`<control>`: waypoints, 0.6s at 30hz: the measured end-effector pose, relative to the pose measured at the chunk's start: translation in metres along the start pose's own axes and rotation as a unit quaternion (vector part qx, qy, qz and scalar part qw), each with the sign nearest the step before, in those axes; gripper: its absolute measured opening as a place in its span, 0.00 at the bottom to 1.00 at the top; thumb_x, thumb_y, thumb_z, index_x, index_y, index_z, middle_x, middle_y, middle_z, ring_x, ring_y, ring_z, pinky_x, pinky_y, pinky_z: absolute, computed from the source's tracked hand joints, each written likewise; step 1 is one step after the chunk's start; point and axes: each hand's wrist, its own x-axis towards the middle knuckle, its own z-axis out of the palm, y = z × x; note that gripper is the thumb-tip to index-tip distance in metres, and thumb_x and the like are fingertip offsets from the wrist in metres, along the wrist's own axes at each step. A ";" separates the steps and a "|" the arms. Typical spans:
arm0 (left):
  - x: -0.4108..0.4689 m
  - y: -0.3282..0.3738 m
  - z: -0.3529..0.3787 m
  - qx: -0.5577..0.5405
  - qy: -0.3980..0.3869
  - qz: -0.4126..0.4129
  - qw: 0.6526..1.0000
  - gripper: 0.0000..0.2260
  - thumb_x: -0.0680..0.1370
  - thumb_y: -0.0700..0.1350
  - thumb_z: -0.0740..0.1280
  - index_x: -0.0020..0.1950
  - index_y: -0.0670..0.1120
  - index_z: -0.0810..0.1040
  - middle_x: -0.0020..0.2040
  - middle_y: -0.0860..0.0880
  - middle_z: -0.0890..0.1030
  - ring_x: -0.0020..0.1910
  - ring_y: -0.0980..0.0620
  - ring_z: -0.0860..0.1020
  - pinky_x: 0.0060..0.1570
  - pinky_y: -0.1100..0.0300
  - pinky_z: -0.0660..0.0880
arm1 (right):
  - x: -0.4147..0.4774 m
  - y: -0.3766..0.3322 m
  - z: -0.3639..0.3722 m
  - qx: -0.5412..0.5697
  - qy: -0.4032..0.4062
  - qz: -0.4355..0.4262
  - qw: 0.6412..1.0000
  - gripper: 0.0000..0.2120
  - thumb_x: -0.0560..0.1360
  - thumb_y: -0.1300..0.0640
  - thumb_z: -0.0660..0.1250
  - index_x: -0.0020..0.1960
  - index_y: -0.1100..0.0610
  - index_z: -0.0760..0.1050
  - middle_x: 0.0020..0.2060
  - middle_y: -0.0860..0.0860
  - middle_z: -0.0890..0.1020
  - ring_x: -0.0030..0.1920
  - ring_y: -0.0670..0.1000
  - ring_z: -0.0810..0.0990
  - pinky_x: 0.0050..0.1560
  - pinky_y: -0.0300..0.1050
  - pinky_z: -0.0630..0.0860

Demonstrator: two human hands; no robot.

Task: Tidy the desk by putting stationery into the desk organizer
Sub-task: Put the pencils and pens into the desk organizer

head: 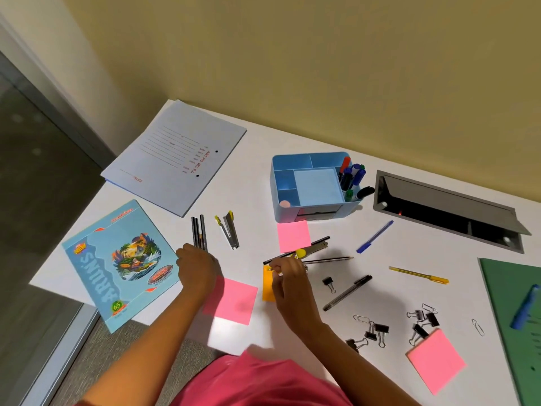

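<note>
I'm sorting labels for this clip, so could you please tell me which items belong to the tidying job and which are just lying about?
Job: desk organizer, pencils, stapler, blue pen, yellow pen, binder clips, pink sticky notes.

Lying about: notebook, paper file, green folder, cable hatch.

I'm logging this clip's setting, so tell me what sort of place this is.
Probably an office workstation. The white desk has a grey metal cable hatch set into its top, a pale printed file folder lies near the corner, and a blue plastic desk organizer holds markers.
</note>
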 end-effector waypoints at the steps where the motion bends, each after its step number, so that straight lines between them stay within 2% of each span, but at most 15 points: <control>1: 0.001 0.000 0.000 0.002 -0.005 -0.001 1.000 0.13 0.81 0.41 0.56 0.61 0.34 0.66 0.59 0.37 0.72 0.57 0.41 0.74 0.51 0.54 0.74 | 0.000 0.000 0.001 0.000 0.000 0.004 1.000 0.11 0.73 0.68 0.62 0.52 0.57 0.75 0.46 0.52 0.78 0.48 0.47 0.70 0.51 0.36 0.66; 5: -0.002 0.004 0.000 -0.031 0.008 -0.014 0.999 0.10 0.80 0.37 0.57 0.59 0.33 0.67 0.56 0.36 0.72 0.54 0.36 0.76 0.49 0.47 0.74 | 0.002 -0.002 0.007 0.006 -0.003 0.021 1.000 0.10 0.74 0.66 0.60 0.51 0.56 0.75 0.46 0.50 0.78 0.47 0.48 0.72 0.51 0.39 0.69; 7: -0.006 0.000 0.003 -0.021 0.005 0.034 0.999 0.08 0.80 0.37 0.58 0.57 0.34 0.68 0.53 0.36 0.73 0.48 0.36 0.79 0.42 0.49 0.75 | 0.002 -0.004 0.010 0.014 -0.009 0.020 1.000 0.10 0.75 0.66 0.59 0.51 0.57 0.75 0.47 0.51 0.78 0.47 0.50 0.74 0.51 0.41 0.71; 9: -0.005 -0.010 0.005 0.000 -0.008 0.075 0.997 0.08 0.79 0.39 0.61 0.55 0.35 0.68 0.50 0.37 0.74 0.45 0.37 0.79 0.37 0.52 0.73 | 0.004 -0.008 0.014 0.027 -0.001 0.018 0.999 0.09 0.73 0.68 0.59 0.50 0.58 0.75 0.46 0.52 0.78 0.47 0.51 0.75 0.50 0.38 0.70; 11: -0.001 -0.013 0.001 -0.071 -0.041 0.070 0.994 0.08 0.78 0.39 0.62 0.53 0.36 0.67 0.47 0.39 0.74 0.43 0.37 0.78 0.37 0.52 0.70 | 0.008 -0.013 0.017 0.040 0.015 0.024 0.999 0.09 0.72 0.69 0.61 0.48 0.60 0.75 0.44 0.52 0.79 0.45 0.50 0.76 0.48 0.35 0.70; 13: 0.000 -0.009 -0.005 -0.157 -0.089 0.075 0.981 0.06 0.79 0.40 0.60 0.50 0.38 0.66 0.43 0.41 0.73 0.41 0.41 0.75 0.38 0.53 0.68 | 0.015 -0.019 0.019 0.054 0.032 0.023 0.998 0.08 0.72 0.71 0.61 0.45 0.62 0.75 0.42 0.52 0.79 0.42 0.50 0.76 0.44 0.37 0.73; 15: -0.005 0.000 -0.016 -0.274 -0.157 0.068 0.946 0.05 0.81 0.41 0.56 0.49 0.39 0.67 0.40 0.42 0.74 0.39 0.44 0.74 0.37 0.54 0.68 | 0.022 -0.023 0.020 0.069 0.045 0.014 0.996 0.06 0.72 0.69 0.62 0.44 0.62 0.75 0.40 0.52 0.79 0.40 0.49 0.77 0.42 0.40 0.74; 18: -0.022 0.018 -0.030 -0.482 -0.240 0.017 0.843 0.09 0.82 0.40 0.55 0.46 0.39 0.71 0.37 0.41 0.77 0.32 0.46 0.77 0.37 0.52 0.78 | 0.036 -0.031 0.017 0.128 0.017 0.049 0.990 0.04 0.74 0.64 0.65 0.47 0.61 0.78 0.40 0.50 0.80 0.41 0.46 0.76 0.44 0.38 0.72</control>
